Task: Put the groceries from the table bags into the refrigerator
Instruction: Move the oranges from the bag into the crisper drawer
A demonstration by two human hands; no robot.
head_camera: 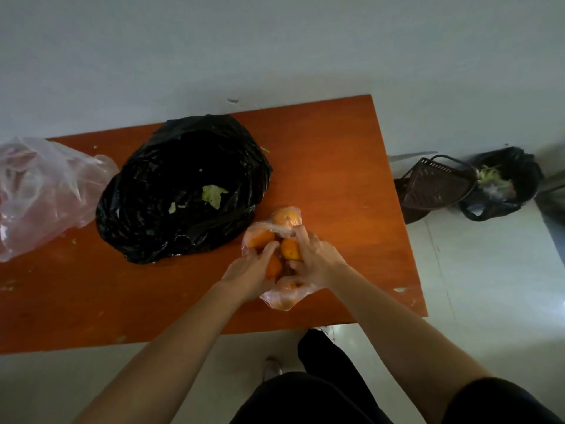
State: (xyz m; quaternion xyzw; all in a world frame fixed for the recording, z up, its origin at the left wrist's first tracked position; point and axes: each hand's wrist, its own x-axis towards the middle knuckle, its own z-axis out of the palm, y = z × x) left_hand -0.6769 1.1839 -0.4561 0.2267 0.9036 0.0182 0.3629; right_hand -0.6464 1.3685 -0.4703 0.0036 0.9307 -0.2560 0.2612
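Tabletop (336, 148) of orange-brown wood is seen across the middle of the view, set against a pale wall. On it, the largest item is a crumpled black bag (183, 166), lying open with little left inside. To its left, a pinkish clear bag (39, 191) is slumped over the table's far-left end; what it holds cannot be made out. On the floor to the right, well apart from the task, a lined bin (519, 172) with green scraps and a dark basket (434, 188) leaning against it are visible. Near the table's front right, just beside the black bag, the bag of oranges (281, 298) is found: thin, clear film, soft and slippery, loosely wrapped round several fruits. The left hand (249, 275) and right hand (315, 258) are both curled into it from opposite sides, with film and fruit gripped together. The oranges (286, 217) are judged firm, round and fairly heavy as a lot, so the film may stretch or tear if lifted by one thin edge; the load is better gathered at the neck or cupped from beneath. Loose fruit would be expected to roll. A lettuce scrap (214, 194) is left in the black bag. No refrigerator is in view.
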